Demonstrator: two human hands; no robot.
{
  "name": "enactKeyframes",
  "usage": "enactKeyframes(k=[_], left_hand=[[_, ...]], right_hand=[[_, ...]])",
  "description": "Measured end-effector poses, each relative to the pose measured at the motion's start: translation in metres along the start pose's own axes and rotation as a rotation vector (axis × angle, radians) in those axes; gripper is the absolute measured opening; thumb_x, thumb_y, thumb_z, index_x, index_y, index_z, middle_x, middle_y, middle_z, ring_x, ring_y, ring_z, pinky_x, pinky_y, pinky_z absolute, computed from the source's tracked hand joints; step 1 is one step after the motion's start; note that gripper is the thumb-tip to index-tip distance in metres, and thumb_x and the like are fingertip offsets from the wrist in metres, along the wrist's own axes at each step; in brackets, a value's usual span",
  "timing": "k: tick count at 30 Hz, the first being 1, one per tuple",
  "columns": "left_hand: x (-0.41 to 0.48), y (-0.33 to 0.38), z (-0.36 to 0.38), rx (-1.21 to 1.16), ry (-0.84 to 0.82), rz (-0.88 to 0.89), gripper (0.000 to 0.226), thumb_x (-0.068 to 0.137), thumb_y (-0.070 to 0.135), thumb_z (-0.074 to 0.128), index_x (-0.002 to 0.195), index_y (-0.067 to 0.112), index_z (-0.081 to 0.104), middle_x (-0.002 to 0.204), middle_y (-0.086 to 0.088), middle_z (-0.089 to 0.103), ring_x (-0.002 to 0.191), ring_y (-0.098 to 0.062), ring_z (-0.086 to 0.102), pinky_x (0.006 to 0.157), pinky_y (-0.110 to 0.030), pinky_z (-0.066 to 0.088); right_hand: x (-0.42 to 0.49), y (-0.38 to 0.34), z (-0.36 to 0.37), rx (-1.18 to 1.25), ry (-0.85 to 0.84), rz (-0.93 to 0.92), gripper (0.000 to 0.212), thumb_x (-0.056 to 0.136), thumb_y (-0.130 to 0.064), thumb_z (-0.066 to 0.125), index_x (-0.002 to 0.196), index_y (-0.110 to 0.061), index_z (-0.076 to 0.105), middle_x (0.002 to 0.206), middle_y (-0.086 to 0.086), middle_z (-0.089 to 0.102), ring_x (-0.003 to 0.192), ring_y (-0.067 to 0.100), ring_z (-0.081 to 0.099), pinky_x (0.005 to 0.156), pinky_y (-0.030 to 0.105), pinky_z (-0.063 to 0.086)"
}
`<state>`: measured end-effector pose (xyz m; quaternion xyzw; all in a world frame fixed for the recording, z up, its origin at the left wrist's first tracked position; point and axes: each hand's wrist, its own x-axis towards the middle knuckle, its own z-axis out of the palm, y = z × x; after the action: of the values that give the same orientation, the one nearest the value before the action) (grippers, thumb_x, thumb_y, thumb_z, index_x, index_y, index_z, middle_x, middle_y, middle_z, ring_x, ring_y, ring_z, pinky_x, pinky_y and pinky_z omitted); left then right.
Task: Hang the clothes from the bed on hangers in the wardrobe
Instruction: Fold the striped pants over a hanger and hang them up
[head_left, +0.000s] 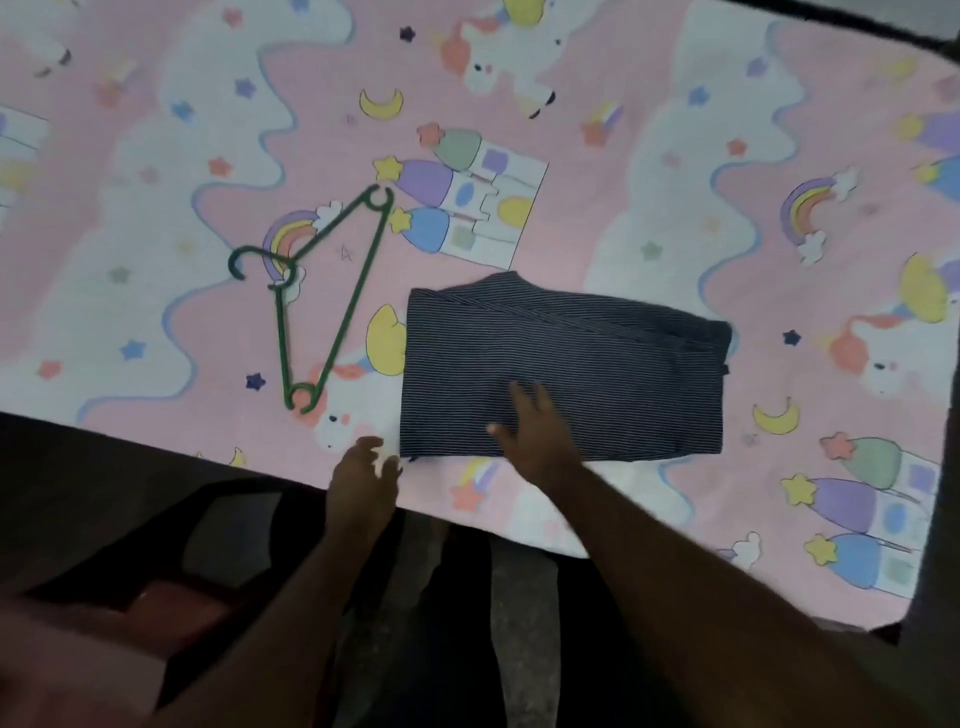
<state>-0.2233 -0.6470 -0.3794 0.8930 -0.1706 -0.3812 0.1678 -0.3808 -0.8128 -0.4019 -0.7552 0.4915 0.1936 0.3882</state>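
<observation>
One hanger (322, 299), one folded garment (597, 353), two hands.

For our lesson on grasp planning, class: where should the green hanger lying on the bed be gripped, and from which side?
Grip the green hanger at its neck, just below the hook, where both shoulder arms meet. It lies flat on the bed sheet, so probably come from above, pinching across the neck; the hook points left, away from the folded striped garment.
</observation>
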Motion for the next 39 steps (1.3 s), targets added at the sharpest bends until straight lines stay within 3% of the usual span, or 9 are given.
enactKeyframes(k=[5,9,13,16,23,26,30,35,39], left_hand=[[0.036,0.045,0.061,0.288,-0.012,0.501,0.057,0.093,0.038,0.057,0.141,0.011,0.047,0.150,-0.021,0.036,0.139,-0.039,0.033,0.108,-0.051,0.033],[0.074,0.068,0.109,0.512,-0.029,0.655,0.075,0.093,0.065,0.027,0.153,0.019,0.026,0.160,-0.021,0.013,0.148,-0.038,0.009,0.114,-0.057,0.014],[0.100,0.052,0.127,0.631,-0.028,0.620,0.079,0.092,0.069,0.014,0.156,0.022,0.012,0.162,-0.018,0.001,0.149,-0.036,0.000,0.116,-0.057,0.004],[0.108,0.031,0.124,0.685,0.015,0.641,0.078,0.093,0.067,0.013,0.155,0.021,0.012,0.162,-0.018,0.005,0.149,-0.035,0.002,0.118,-0.054,0.005],[0.108,0.009,0.092,0.608,0.121,0.364,0.068,0.097,0.060,0.028,0.155,0.024,0.016,0.162,-0.015,0.007,0.149,-0.036,0.004,0.115,-0.061,0.006],[0.114,0.004,0.066,0.539,0.238,0.216,0.061,0.099,0.040,0.047,0.150,0.010,0.031,0.157,-0.023,0.022,0.144,-0.042,0.018,0.113,-0.063,0.015],[0.122,-0.007,0.025,0.541,0.346,0.215,0.058,0.088,0.015,0.059,0.142,0.001,0.041,0.145,-0.027,0.039,0.133,-0.044,0.037,0.107,-0.055,0.032],[0.141,-0.020,-0.014,0.531,0.279,0.094,0.050,0.095,0.018,0.051,0.142,0.007,0.037,0.133,-0.017,0.050,0.123,-0.037,0.047,0.097,-0.049,0.039],[0.157,-0.028,-0.022,0.654,0.295,0.114,0.022,0.096,0.015,0.044,0.116,0.011,0.054,0.104,-0.011,0.066,0.101,-0.035,0.060,0.086,-0.042,0.038]], right_hand=[[0.039,0.067,-0.013,-0.190,0.289,-0.030,0.067,0.100,-0.053,0.037,0.156,-0.023,0.017,0.164,0.014,0.005,0.151,0.029,0.001,0.120,0.051,0.003],[0.063,0.120,-0.022,-0.325,0.379,-0.093,0.067,0.100,-0.058,0.029,0.157,-0.025,0.018,0.164,0.013,0.007,0.151,0.030,0.002,0.117,0.057,-0.002],[0.071,0.175,-0.034,-0.473,0.370,-0.163,0.068,0.099,-0.062,0.021,0.156,-0.025,0.021,0.163,0.012,0.014,0.151,0.029,0.010,0.119,0.057,0.005],[0.074,0.214,-0.056,-0.476,0.435,-0.071,0.068,0.099,-0.061,0.027,0.155,-0.023,0.025,0.162,0.010,0.020,0.151,0.028,0.014,0.120,0.054,0.007],[0.066,0.181,-0.055,-0.352,0.484,0.124,0.062,0.101,-0.037,0.037,0.156,-0.014,0.021,0.163,0.015,0.010,0.151,0.031,0.003,0.120,0.057,0.002],[0.059,0.136,-0.031,-0.264,0.374,-0.025,0.068,0.097,-0.031,0.049,0.156,-0.015,0.019,0.163,0.018,0.007,0.151,0.034,0.002,0.120,0.053,0.006],[0.053,0.074,0.013,-0.136,0.193,-0.311,0.072,0.096,-0.041,0.054,0.156,-0.022,0.019,0.163,0.016,0.009,0.151,0.033,0.006,0.118,0.052,0.014],[0.053,0.032,0.058,-0.201,0.131,-0.451,0.071,0.089,-0.056,0.044,0.150,-0.021,0.036,0.156,0.019,0.031,0.143,0.035,0.030,0.110,0.060,0.027],[0.058,0.032,0.064,-0.264,0.103,-0.424,0.074,0.088,-0.062,0.034,0.148,-0.019,0.043,0.157,0.016,0.031,0.145,0.033,0.028,0.113,0.060,0.021]])
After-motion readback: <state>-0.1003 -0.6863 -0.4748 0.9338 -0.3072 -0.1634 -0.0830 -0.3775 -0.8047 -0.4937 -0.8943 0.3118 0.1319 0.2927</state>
